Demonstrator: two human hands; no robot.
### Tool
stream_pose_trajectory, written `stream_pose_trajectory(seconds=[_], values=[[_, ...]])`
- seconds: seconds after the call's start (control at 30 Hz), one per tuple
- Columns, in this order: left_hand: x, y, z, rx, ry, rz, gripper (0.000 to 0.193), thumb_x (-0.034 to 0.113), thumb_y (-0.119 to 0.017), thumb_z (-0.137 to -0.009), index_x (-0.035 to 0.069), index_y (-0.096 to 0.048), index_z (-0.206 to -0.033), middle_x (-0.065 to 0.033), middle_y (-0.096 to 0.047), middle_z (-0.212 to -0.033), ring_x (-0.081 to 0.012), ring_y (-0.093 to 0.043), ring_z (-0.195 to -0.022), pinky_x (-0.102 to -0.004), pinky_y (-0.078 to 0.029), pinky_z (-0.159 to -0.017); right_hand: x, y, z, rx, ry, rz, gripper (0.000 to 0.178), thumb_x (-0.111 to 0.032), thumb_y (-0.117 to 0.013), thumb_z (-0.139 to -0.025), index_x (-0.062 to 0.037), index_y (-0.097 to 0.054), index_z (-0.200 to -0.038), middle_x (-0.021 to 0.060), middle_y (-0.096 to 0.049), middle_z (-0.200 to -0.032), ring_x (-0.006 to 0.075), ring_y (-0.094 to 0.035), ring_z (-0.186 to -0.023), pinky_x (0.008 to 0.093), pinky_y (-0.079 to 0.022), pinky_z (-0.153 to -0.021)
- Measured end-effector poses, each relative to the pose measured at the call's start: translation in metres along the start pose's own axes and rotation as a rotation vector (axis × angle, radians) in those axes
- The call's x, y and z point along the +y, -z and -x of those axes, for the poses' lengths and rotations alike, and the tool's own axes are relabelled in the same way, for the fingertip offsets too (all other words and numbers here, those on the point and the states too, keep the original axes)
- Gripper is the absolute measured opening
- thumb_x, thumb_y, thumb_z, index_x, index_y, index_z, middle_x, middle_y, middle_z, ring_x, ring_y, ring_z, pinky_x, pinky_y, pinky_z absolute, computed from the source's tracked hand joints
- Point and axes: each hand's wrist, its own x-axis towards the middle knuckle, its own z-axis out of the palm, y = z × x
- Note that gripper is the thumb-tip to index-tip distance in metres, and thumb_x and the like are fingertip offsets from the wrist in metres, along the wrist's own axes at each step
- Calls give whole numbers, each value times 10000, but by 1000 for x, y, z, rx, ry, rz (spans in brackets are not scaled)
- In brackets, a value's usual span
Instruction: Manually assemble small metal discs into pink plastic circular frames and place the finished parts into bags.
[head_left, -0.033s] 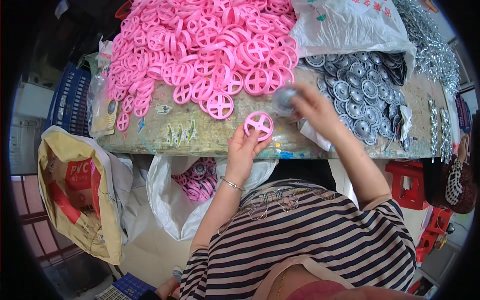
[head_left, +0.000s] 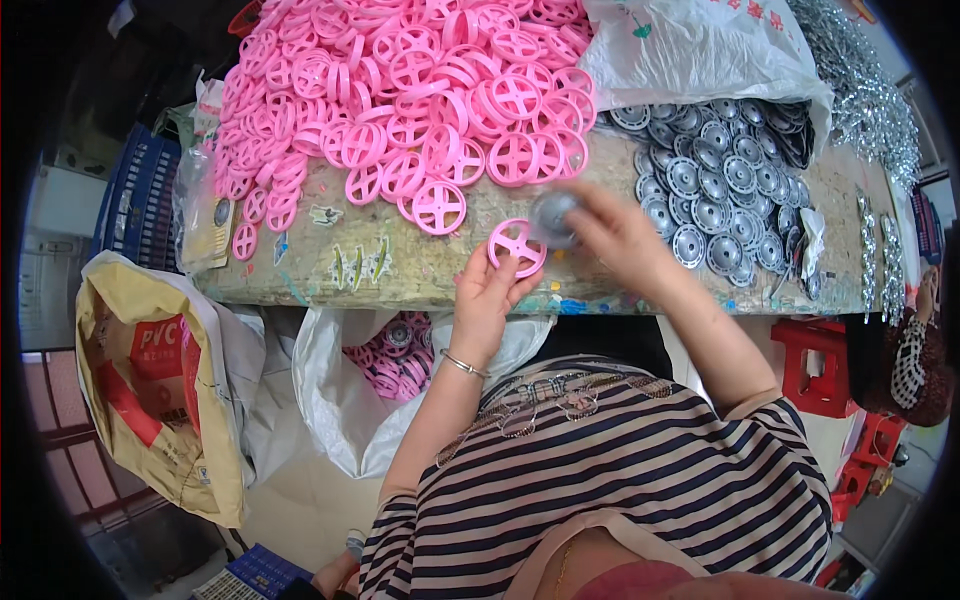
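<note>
Between the thumb and fingers of my left hand (head_left: 486,305) is a pink four-spoked wheel ring (head_left: 517,247), held over the table's front edge. My right hand (head_left: 622,232) grips a round grey hubcap-like disc (head_left: 556,219), smeared by motion. The disc is just to the upper right of the pink ring; whether they touch I cannot tell. Beyond my left hand lies a large heap of pink wheel rings (head_left: 440,207). To the right of my right hand is a pile of grey discs (head_left: 724,254).
A white plastic bag (head_left: 700,60) covers the back of the grey pile. Silver tinsel (head_left: 860,90) lies at the far right. Below the table edge stand an open white sack (head_left: 340,430) with pink and grey wheels inside and a yellow-brown sack (head_left: 120,400). A red stool (head_left: 812,370) is at right.
My right hand has moved a little left and down with the grey disc, closer to the pink ring. My left hand has hardly moved.
</note>
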Motion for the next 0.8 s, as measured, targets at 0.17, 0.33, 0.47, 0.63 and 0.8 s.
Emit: stream_pose_trajectory(seconds=[0.17, 0.33, 0.47, 0.63, 0.8], values=[[-2, -1, 1, -83, -38, 24, 364, 36, -449, -968, 20, -403, -1328, -89, -538, -1206, -183, -571, -1086, -356, -529, -919, 11, -25, 10, -54, 225, 293, 356, -70, -652, -824, -42, -605, -1176, 118, -579, -900, 271, -574, -791, 341, -462, -736], [-1, 1, 1, -128, -18, -5, 386, 13, -444, -963, 12, -402, -1346, -82, -522, -1230, -169, -558, -1097, -351, -528, -926, 22, -25, 7, -206, -145, -26, 287, -80, -645, -856, -10, -609, -1132, 67, -608, -928, 133, -586, -824, 274, -476, -734], [0, 1, 0, -119, -37, -64, 377, 21, -449, -964, 6, -413, -1338, -92, -524, -1231, -175, -566, -1084, -343, -538, -908, 26, -28, 7, -249, -331, -85, 219, -93, -640, -871, 5, -612, -1066, 20, -642, -873, 81, -583, -810, 243, -489, -729], [3, 4, 10, -103, -105, -149, 356, 122, -464, -981, -4, -444, -1313, -87, -566, -1154, -160, -608, -979, -304, -566, -805, 19, -31, 16, -219, -278, -190, 213, -109, -634, -880, 1, -608, -1060, 17, -639, -876, 79, -583, -799, 232, -487, -714], [22, 32, 48, 328, -275, -456, 285, 171, -485, -978, -13, -552, -1186, -49, -619, -1006, -99, -610, -826, -230, -520, -605, 15, -2, -17, 163, 57, 215, 376, -233, -659, -868, -5, -555, -1148, 111, -571, -1032, 173, -580, -869, 289, -495, -738]])
